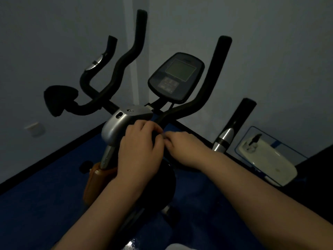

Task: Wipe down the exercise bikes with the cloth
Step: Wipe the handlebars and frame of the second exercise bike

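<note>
**Both hands bunched at the bike's stem, cloth hard to make out**

At mid-frame your left hand (140, 150) and right hand (182, 147) meet, fingers curled on something dark just below the silver stem cover (119, 123) of the exercise bike (177, 76); whether that is the cloth I cannot tell. Expect a cloth to be soft and limp, so bunch it in the palm

We press our left hand (140, 150) and right hand (182, 147) together on the exercise bike (126, 120) below its console (177, 76); lighting is dim.
</note>
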The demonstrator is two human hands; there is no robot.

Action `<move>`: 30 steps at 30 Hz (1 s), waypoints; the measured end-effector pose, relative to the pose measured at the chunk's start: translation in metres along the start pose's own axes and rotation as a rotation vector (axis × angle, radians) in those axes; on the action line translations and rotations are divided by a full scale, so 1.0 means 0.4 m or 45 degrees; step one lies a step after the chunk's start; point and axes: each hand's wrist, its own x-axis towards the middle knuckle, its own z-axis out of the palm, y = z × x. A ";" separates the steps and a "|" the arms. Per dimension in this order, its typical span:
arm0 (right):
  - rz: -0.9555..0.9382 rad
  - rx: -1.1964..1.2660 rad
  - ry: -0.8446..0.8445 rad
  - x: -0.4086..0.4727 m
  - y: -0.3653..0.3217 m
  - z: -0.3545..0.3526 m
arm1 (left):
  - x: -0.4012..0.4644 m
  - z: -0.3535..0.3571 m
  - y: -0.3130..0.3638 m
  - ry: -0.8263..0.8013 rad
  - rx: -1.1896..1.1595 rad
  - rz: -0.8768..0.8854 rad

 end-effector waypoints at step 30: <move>-0.271 -0.178 1.200 -0.156 0.197 0.087 | 0.010 0.067 0.037 -0.277 0.690 0.356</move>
